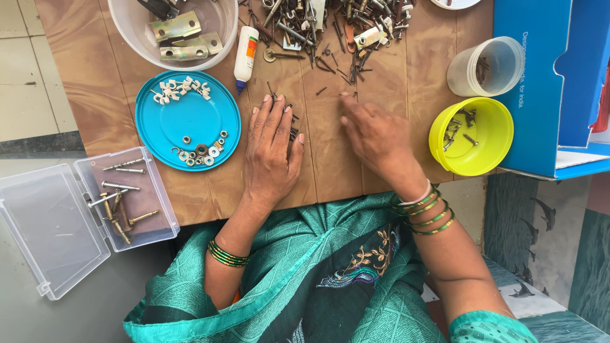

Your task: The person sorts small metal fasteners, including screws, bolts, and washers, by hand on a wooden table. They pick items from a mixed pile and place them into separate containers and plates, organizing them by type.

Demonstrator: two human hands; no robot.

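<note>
My left hand lies flat on the brown table, fingers spread over a small cluster of dark nails. My right hand hovers palm-down just right of it, slightly blurred, fingertips near a few loose nails; whether it holds anything is hidden. A large heap of mixed screws, nails and hooks lies at the table's far edge, beyond both hands.
A blue lid with washers, nuts and white clips sits left of my left hand. An open clear plastic box holds bolts. A white bowl has brass hinges. Also present: a glue bottle, a yellow bowl, a clear cup, a blue carton.
</note>
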